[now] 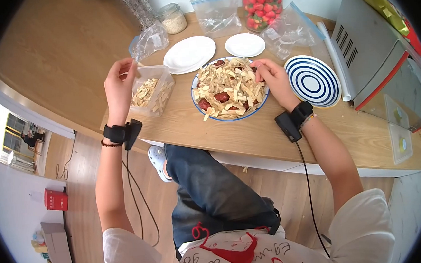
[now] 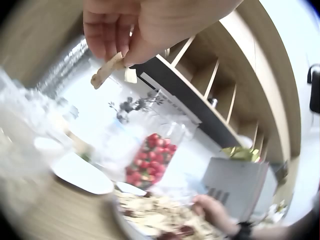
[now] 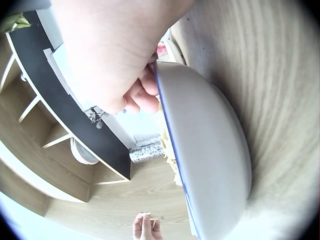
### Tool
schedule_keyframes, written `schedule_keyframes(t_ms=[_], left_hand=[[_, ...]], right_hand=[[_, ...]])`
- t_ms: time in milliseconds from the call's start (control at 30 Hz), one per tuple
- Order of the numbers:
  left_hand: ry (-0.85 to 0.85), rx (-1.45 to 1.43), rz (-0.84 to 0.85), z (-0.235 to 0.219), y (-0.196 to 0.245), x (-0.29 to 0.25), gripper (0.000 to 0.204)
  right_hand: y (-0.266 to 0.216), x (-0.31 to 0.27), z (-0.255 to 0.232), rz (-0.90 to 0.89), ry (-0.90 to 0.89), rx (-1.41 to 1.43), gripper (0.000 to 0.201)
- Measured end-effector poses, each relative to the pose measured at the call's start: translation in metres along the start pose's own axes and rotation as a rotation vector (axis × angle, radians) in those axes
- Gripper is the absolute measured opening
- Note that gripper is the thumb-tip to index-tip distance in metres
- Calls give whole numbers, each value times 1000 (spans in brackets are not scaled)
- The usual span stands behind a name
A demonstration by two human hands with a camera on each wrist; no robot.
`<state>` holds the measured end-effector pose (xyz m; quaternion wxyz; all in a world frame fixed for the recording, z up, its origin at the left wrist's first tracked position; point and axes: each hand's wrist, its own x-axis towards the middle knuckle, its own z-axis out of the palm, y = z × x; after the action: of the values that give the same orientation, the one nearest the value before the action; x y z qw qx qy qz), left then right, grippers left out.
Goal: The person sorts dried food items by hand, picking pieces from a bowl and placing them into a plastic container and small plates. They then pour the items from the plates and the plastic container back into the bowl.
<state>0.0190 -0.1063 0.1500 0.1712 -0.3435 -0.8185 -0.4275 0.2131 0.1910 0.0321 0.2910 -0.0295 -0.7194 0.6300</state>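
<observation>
My left hand [image 1: 119, 84] is raised over the near side of a clear plastic container [image 1: 166, 75] with pale dried slices inside. Between its thumb and fingertips it pinches thin dried slices [image 2: 106, 71], plain in the left wrist view. To the right, a blue-rimmed white bowl [image 3: 210, 135] carries a heap of dried slices [image 1: 231, 83] mixed with wrinkled red dates [image 1: 222, 97]. My right hand [image 1: 276, 82] is at the bowl's right rim, its bent fingers [image 3: 145, 95] reaching over the edge to the heap; I cannot tell whether they hold a piece.
Two white plates [image 1: 189, 55] [image 1: 245, 46] lie behind the bowl. A blue-ringed plate [image 1: 312, 81] sits at right, beside a white roll [image 1: 335, 61] and grey appliance [image 1: 375, 46]. Along the back are plastic bags [image 1: 217, 14], a glass jar [image 1: 172, 21] and a strawberry-filled container [image 1: 262, 3].
</observation>
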Motion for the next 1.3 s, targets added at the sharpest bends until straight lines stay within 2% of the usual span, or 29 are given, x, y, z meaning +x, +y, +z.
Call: schedule_keyframes(t_ms=[33,67,167,233,300,367,467,567,700,800,1100,1300], left_hand=[[30,111,-13,-6,-5,1,21],[-10,140,-41,-8,-25,3,24],[-11,290,120,3,-42,-14,27],[-147,218,148,13,-33,-27,34],[-248,116,155,26,-2,-45,36],[-325,196,360,34,22,-62,41],[-487,240,548,43,49,-82,46],[-631,143,571,50,54,-87,48],[-607,91,661,56,53,-86,30],[-650,51,621,58,47,-88,21],[-627,37,637,53,47,-90,22],[-373,155,645,35,43,-70,21]], right_hand=[[0,0,0,4,1,4,22],[0,1,0,3,-4,8,22],[3,2,-1,2,-8,19,21],[3,1,-1,10,-6,31,21],[2,1,-1,4,-11,24,21],[1,0,-1,2,-15,21,21],[1,1,0,-1,-11,29,21],[1,0,0,0,-8,33,21],[1,1,0,-2,-12,31,21],[1,0,-1,-3,-13,26,21],[0,1,0,-2,-17,29,22],[1,1,0,2,-14,25,21]])
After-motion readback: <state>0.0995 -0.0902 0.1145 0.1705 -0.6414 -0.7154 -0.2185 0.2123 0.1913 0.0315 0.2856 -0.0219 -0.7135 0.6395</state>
